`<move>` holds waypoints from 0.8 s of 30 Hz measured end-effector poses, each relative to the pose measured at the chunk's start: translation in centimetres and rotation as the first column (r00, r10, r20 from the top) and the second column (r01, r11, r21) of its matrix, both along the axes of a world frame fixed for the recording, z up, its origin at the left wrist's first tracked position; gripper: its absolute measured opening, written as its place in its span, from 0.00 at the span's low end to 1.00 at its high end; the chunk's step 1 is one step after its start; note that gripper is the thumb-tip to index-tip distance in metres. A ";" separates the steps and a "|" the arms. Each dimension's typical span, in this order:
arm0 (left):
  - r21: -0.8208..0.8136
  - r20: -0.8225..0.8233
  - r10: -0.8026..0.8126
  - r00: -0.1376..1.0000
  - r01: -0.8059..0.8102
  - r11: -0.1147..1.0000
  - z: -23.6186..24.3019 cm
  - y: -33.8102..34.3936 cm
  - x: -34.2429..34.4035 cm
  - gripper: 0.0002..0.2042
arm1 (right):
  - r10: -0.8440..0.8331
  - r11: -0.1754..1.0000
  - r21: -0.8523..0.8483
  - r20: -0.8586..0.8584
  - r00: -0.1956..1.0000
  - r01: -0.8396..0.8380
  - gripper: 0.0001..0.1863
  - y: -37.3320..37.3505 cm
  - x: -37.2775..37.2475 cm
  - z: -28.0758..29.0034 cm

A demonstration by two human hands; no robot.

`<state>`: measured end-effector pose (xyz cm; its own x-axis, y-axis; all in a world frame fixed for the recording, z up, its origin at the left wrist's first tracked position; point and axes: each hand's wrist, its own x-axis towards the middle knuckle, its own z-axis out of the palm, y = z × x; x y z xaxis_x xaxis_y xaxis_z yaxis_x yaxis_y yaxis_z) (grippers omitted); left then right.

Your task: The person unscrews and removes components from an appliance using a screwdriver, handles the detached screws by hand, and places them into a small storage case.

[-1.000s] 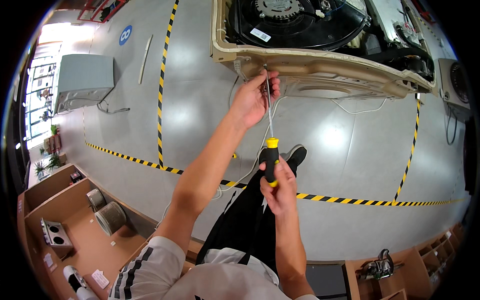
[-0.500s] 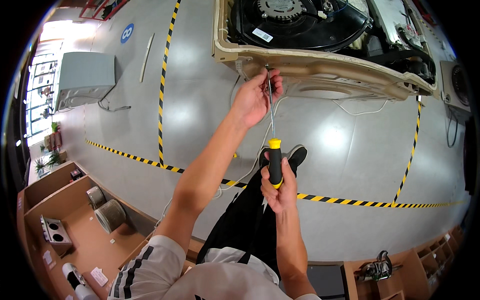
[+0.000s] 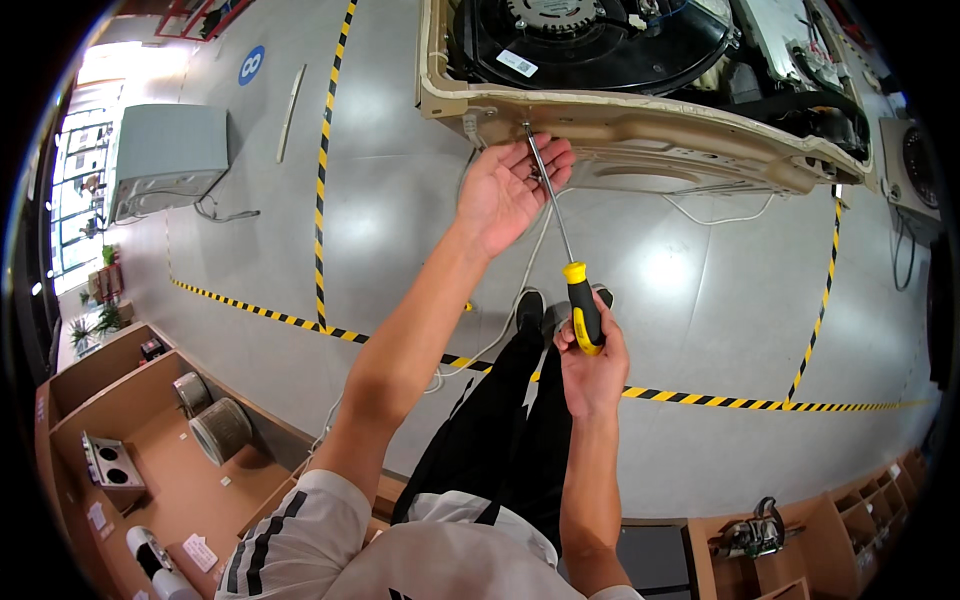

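My right hand (image 3: 592, 370) grips the yellow-and-black handle of a screwdriver (image 3: 582, 305). Its long metal shaft angles up to a small fastener point on the underside lip of a beige metal appliance casing (image 3: 680, 130). Below that point, my left hand (image 3: 500, 200) is palm up, fingers apart and slightly curled around and beneath the shaft; whether they touch it is unclear. The opened casing holds a black round fan housing (image 3: 600, 60), with wires and hoses at its right.
A grey boxy appliance (image 3: 170, 155) sits at left, an outdoor unit (image 3: 905, 170) at right. Cardboard-coloured bins (image 3: 130, 420) with cylindrical parts stand lower left, shelving (image 3: 860, 520) lower right. A white cable (image 3: 540, 245) and striped tape (image 3: 322, 230) cross the floor.
My right hand and the screwdriver handle have shifted right and slightly up, so the shaft leans more. My left hand's fingers have loosened and spread beneath the shaft.
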<state>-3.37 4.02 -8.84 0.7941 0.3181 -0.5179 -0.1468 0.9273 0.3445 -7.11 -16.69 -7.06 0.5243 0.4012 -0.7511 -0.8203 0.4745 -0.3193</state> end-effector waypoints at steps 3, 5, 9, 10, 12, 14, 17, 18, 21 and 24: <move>0.050 -0.012 -0.008 1.000 0.008 0.999 0.1 0.0 -0.2 0.19 | 0.017 1.000 0.021 -0.013 1.000 -0.016 0.17 0.0 0.2 0.0; 0.099 -0.018 -0.033 0.999 0.035 0.994 -0.1 0.2 -0.6 0.19 | 0.016 0.999 0.031 -0.003 1.000 -0.016 0.18 -0.1 0.2 -0.1; 0.115 -0.011 -0.037 0.999 0.038 0.993 -0.2 0.3 -1.2 0.20 | 0.038 0.999 0.009 0.041 0.998 -0.038 0.20 -0.5 0.5 -0.4; 0.118 -0.003 -0.043 0.999 0.043 0.992 -0.2 0.3 -1.3 0.20 | 0.044 0.999 0.001 0.046 0.998 -0.044 0.20 -0.4 0.6 -0.4; 0.124 0.012 -0.054 0.998 0.052 0.991 -0.1 0.4 -1.5 0.20 | 0.048 0.999 -0.006 0.046 0.998 -0.048 0.20 -0.4 0.7 -0.3; 0.103 0.025 -0.054 0.998 0.051 0.993 -0.1 0.6 -1.7 0.19 | 0.052 0.999 -0.012 0.044 0.998 -0.051 0.20 -0.4 0.7 -0.2; 0.105 0.032 -0.068 0.997 0.065 0.992 0.1 0.9 -1.8 0.19 | 0.052 0.999 -0.012 0.039 0.998 -0.052 0.20 -0.3 0.7 -0.2; 0.112 0.032 -0.076 0.997 0.072 0.991 0.2 0.9 -1.9 0.18 | 0.050 0.999 -0.008 0.037 0.998 -0.050 0.20 -0.3 0.7 -0.2; 0.133 0.013 -0.098 0.995 0.096 0.987 0.2 1.2 -1.9 0.18 | 0.060 0.998 -0.018 -0.022 0.998 -0.060 0.20 -0.1 0.7 -0.1; 0.138 0.012 -0.104 0.995 0.101 0.985 0.3 1.2 -1.9 0.18 | 0.090 0.996 0.008 -0.054 0.994 -0.090 0.20 0.0 0.7 -0.1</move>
<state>-5.30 5.25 -8.55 0.8357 0.3015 -0.4590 -0.0613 0.8818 0.4677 -6.37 -16.70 -7.19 0.4443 0.4489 -0.7753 -0.8758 0.3997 -0.2704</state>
